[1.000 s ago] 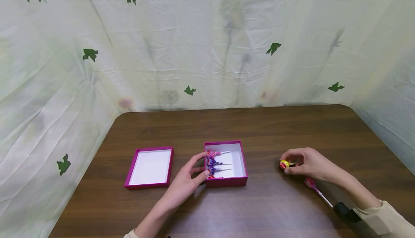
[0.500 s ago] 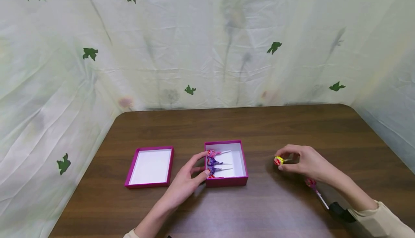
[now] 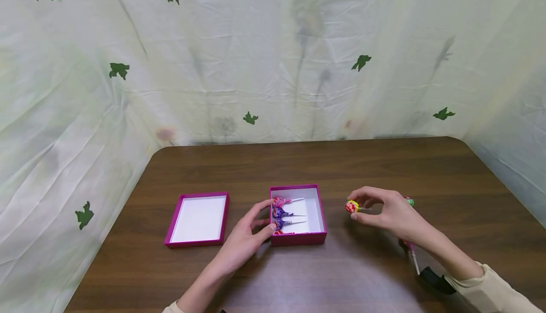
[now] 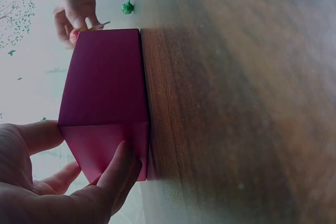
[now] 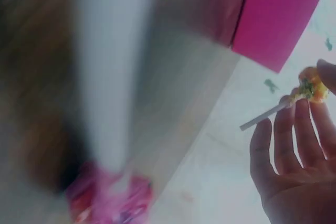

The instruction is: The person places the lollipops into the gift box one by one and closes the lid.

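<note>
White cloth (image 3: 256,43) with green motifs fills the upper frame, behind a brown wooden bench (image 3: 196,171). At lower left lies a magenta lid (image 3: 198,218), white inside up, leaving the matching box (image 3: 298,239) uncovered at lower centre. The person's left hand (image 3: 244,236) grips the box's left side, presumably to steady it. Right of centre, the right hand (image 3: 389,211) pinches a yellow-and-red lollipop (image 3: 351,206) above the bench, near its head, perhaps for better control; the head points left. Along the box's left wall lie a pink lollipop (image 3: 279,201), two purple lollipops (image 3: 278,212) and a mostly hidden red wrapper (image 3: 279,232), the visible sticks rightward. Beyond the right hand, a green lollipop head (image 3: 410,202) peeks out; the right forearm (image 3: 435,242) partly blocks another pink lollipop (image 3: 410,248) at lower right.
</note>
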The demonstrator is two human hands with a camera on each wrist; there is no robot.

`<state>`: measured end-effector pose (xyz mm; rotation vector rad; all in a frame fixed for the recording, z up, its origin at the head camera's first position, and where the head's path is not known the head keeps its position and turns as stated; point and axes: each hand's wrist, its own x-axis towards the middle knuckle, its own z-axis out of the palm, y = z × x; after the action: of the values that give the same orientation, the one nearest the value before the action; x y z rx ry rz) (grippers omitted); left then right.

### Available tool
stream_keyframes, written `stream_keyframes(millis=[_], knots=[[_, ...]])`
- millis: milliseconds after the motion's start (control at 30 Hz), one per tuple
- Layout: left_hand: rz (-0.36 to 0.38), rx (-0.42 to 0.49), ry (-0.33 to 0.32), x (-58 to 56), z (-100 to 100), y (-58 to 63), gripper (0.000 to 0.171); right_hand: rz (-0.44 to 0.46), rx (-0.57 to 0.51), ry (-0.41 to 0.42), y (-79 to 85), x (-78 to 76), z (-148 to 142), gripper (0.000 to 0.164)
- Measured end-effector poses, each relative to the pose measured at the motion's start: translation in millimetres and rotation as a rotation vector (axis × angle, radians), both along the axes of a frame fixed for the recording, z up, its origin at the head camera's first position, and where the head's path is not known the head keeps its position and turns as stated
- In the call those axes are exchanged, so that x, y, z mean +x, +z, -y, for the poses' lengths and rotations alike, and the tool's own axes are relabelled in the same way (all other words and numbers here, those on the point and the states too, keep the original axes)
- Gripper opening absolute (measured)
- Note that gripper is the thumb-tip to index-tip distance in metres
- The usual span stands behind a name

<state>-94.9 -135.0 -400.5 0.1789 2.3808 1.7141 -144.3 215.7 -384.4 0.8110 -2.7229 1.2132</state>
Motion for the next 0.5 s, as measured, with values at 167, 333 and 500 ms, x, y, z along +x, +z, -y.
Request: stream_keyframes(millis=[167, 333, 500], knots=[[-0.006, 0.0, -0.003, -0.1, 0, 0.1, 0.052, 0.007, -0.074, 0.014, 4.5, 1.9, 11, 0.03], [-0.007, -0.001, -0.004, -0.2, 0, -0.2, 0.052, 0.028, -0.173, 0.052, 6.4, 1.7, 22, 0.028], [-0.007, 0.0, -0.001, -0.4, 0, -1.4, 0.052, 0.044, -0.261, 0.05, 10.3, 3.0, 36, 0.028]])
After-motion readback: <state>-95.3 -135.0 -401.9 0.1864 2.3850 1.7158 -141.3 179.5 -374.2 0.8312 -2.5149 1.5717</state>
